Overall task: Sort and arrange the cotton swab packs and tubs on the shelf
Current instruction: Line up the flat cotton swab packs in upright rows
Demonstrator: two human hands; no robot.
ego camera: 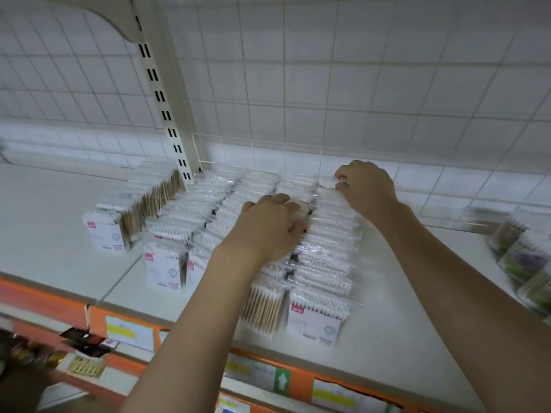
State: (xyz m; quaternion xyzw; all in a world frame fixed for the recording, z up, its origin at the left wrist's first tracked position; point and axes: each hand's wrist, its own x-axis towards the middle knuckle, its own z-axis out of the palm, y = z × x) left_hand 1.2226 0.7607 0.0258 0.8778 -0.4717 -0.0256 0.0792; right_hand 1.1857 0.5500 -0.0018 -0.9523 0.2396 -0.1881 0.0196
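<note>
Several rows of clear cotton swab packs [320, 275] stand upright on the white shelf [59, 234], running from the front toward the back. My left hand [268, 228] lies on the tops of the packs in the middle rows, its fingers curled down between two rows. My right hand [366, 189] is at the back of the rightmost row, fingertips pinching the top of a rear pack [326, 182]. A separate row of packs [104, 234] stands to the left. Round tubs of swabs [524, 257] sit at the far right.
A white wire grid panel [328, 84] backs the shelf, with a slotted upright post [161, 99] at left. A low clear divider [238, 144] stands behind the packs. The orange shelf edge [298, 380] carries price labels. Dark items [83, 341] hang below left.
</note>
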